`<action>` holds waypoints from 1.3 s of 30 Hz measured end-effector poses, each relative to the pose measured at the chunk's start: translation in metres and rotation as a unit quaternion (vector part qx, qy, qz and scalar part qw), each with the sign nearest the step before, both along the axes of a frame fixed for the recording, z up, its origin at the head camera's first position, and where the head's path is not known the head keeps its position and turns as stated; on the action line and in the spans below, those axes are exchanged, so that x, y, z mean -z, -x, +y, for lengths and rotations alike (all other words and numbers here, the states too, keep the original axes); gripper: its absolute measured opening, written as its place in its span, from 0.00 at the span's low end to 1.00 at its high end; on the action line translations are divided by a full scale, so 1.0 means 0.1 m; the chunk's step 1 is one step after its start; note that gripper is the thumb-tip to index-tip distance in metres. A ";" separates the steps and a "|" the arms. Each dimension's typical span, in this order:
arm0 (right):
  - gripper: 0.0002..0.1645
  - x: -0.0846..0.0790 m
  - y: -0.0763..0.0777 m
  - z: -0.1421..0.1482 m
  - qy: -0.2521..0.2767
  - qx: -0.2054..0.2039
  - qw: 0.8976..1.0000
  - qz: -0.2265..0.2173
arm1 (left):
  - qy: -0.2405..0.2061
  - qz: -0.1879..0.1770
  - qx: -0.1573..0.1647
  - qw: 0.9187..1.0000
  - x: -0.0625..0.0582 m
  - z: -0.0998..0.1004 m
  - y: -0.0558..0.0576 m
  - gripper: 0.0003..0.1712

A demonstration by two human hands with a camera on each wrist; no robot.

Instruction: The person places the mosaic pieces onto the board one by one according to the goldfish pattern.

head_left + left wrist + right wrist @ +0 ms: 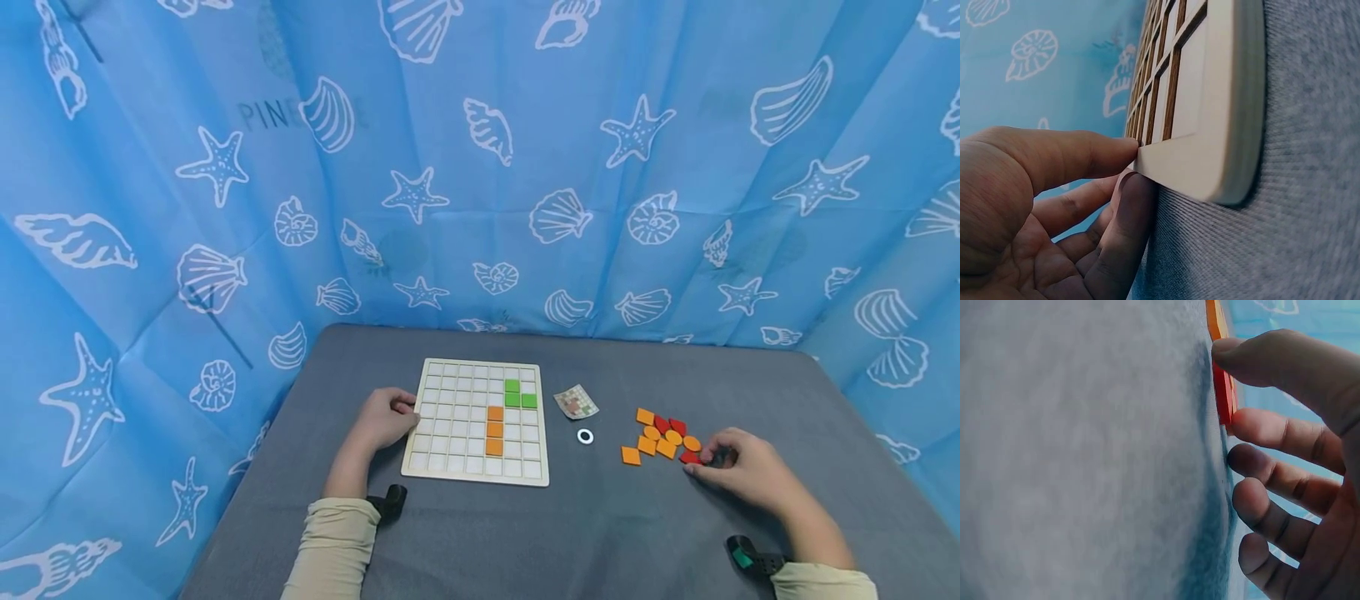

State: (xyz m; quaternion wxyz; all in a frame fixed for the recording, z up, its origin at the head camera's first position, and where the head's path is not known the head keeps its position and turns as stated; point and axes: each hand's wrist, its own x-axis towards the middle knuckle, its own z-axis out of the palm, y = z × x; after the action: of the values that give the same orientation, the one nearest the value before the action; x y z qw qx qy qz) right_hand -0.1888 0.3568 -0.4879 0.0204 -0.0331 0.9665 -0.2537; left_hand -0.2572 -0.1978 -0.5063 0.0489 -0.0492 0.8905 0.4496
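A cream grid board (450, 478) lies flat on the grey table, with several orange square tiles (494, 429) in one column and several green square tiles (512, 392) near its upper right. My left hand (386, 419) pinches the board's left edge, thumb on the rim and fingers against its side, as the left wrist view (1054, 187) shows. At the right, my right hand (750, 468) holds a red tile (690, 457) between thumb and index finger at the edge of a loose tile pile. The other right fingers curl beside the table in the right wrist view.
The pile has orange squares (632, 456), orange rounds (692, 443) and red pieces (677, 426). Between board and pile lie a small patterned card (576, 402) and a white ring (585, 436). A blue shell-print curtain (450, 250) hangs behind the table (570, 533).
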 end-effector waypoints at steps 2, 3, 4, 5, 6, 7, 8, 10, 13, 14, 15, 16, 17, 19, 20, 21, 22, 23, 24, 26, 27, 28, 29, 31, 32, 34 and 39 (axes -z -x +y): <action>0.21 0.00 0.02 -0.01 -0.003 0.001 1.000 -0.002 | -0.002 0.000 0.001 1.000 0.01 0.00 0.00 0.17; 0.21 -0.01 0.02 -0.02 -0.004 0.000 1.000 -0.003 | -0.002 0.000 0.002 1.000 0.01 0.00 0.00 0.17; 0.22 -0.01 0.03 -0.03 -0.005 0.001 1.000 -0.002 | -0.002 0.000 0.003 1.000 0.01 0.00 0.00 0.17; 0.22 -0.02 0.03 -0.03 -0.005 -0.001 1.000 -0.003 | -0.003 -0.001 0.002 1.000 0.01 0.00 0.00 0.17; 0.22 -0.02 0.04 -0.04 -0.005 -0.001 1.000 -0.003 | -0.004 -0.001 0.002 1.000 0.01 0.00 0.00 0.17; 0.21 -0.03 0.05 -0.05 -0.005 -0.005 1.000 -0.003 | -0.005 -0.001 0.002 1.000 0.01 0.00 0.00 0.17; 0.21 -0.04 0.05 -0.06 -0.004 -0.008 1.000 -0.004 | -0.005 -0.001 0.002 1.000 0.01 0.00 0.00 0.17; 0.19 -0.04 0.06 -0.07 -0.004 -0.012 1.000 -0.003 | -0.006 0.000 0.002 1.000 0.00 0.00 0.00 0.18; 0.17 -0.05 0.06 -0.09 0.000 -0.022 1.000 -0.004 | -0.008 0.002 0.003 1.000 0.00 0.00 0.00 0.17; 0.16 -0.05 0.06 -0.10 0.002 -0.024 1.000 -0.004 | -0.008 0.002 0.003 1.000 0.00 -0.01 0.00 0.18; 0.16 -0.06 0.06 -0.11 0.004 -0.026 1.000 -0.004 | -0.007 0.001 0.002 1.000 0.00 0.00 0.00 0.18; 0.15 -0.06 0.06 -0.11 0.008 -0.029 1.000 -0.004 | -0.006 0.001 0.001 1.000 0.00 -0.01 0.00 0.18; 0.15 -0.06 0.05 -0.12 0.010 -0.031 0.999 -0.004 | -0.006 -0.001 0.000 1.000 0.00 0.00 0.00 0.18; 0.15 -0.07 0.05 -0.14 0.018 -0.038 0.999 -0.001 | -0.005 -0.002 -0.001 1.000 0.00 0.00 0.00 0.18; 0.14 -0.07 0.05 -0.16 0.022 -0.042 0.999 0.000 | -0.006 -0.002 -0.002 1.000 -0.01 0.00 0.00 0.18; 0.14 -0.08 0.05 -0.18 0.025 -0.047 0.999 0.002 | -0.006 -0.002 -0.002 1.000 -0.01 0.00 0.01 0.18; 0.14 -0.09 0.05 -0.20 0.028 -0.053 0.998 0.006 | -0.006 -0.002 -0.002 1.000 0.00 -0.01 0.01 0.18; 0.13 -0.10 0.06 -0.22 0.032 -0.061 0.998 0.010 | -0.007 -0.002 -0.003 1.000 0.00 -0.01 0.01 0.18; 0.13 -0.12 0.06 -0.25 0.036 -0.068 0.997 0.014 | -0.007 -0.001 -0.003 1.000 0.00 -0.01 0.01 0.18; 0.12 -0.14 0.08 -0.31 0.047 -0.082 0.995 0.020 | -0.007 -0.002 -0.002 1.000 0.00 -0.01 0.01 0.17; 0.11 -0.15 0.09 -0.34 0.051 -0.089 0.994 0.027 | -0.006 -0.003 -0.002 1.000 0.00 -0.01 0.00 0.18; 0.11 -0.16 0.11 -0.38 0.057 -0.098 0.993 0.031 | -0.005 -0.003 -0.001 1.000 0.00 -0.01 0.00 0.18; 0.10 -0.17 0.12 -0.42 0.063 -0.106 0.992 0.034 | -0.005 -0.004 -0.001 1.000 0.00 -0.01 0.00 0.18; 0.09 -0.19 0.17 -0.51 0.072 -0.122 0.989 0.038 | -0.004 -0.005 -0.001 1.000 -0.01 -0.01 0.00 0.18; 0.08 -0.20 0.19 -0.56 0.075 -0.129 0.988 0.039 | -0.004 -0.006 -0.001 1.000 -0.01 -0.01 0.00 0.18; 0.08 -0.21 0.24 -0.66 0.080 -0.151 0.984 0.040 | -0.004 -0.007 -0.001 1.000 -0.01 -0.01 -0.01 0.18; 0.08 -0.22 0.35 -0.97 0.092 -0.210 0.972 0.053 | -0.009 -0.009 -0.002 1.000 -0.01 0.00 0.00 0.17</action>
State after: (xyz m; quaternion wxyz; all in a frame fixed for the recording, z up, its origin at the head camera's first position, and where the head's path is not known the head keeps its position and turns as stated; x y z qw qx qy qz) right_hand -0.2239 0.2601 -0.4659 0.0188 -0.2507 0.9100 -0.3298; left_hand -0.2569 -0.1975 -0.5049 0.0560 -0.0542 0.8861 0.4569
